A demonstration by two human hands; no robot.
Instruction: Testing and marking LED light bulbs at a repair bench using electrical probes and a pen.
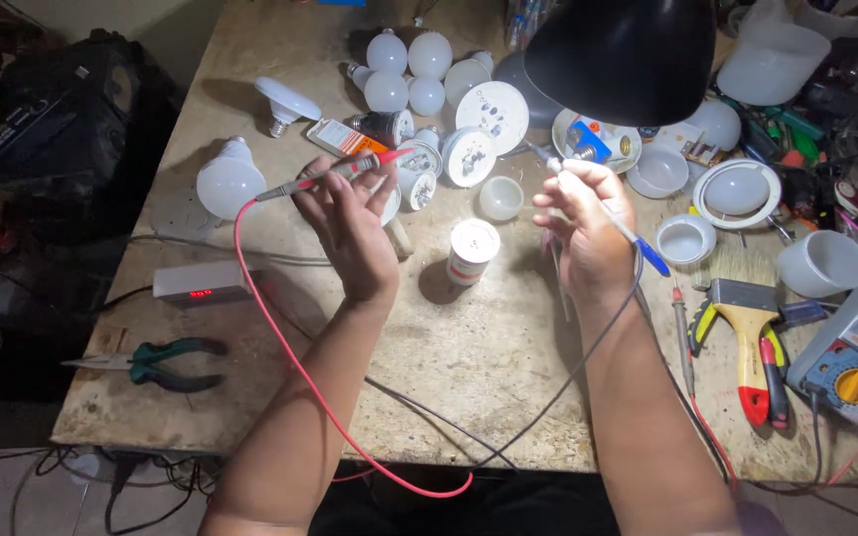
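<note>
While the black lamp [620, 52] hangs over the cluttered bench [489, 367], both hands are raised above it. His left hand [350, 223] has its fingers pinched on the red probe [335, 171], whose red lead [280, 328] loops down to the near edge. His right hand [588, 223] has its fingers closed on the black probe [558, 167]. Between them, on the bench, stands 1 bulb base [472, 250], upright. Pliers [156, 362] lie far left, a multimeter [856, 357] far right.

Two bare forearms – no sleeves, rings or watch.
</note>
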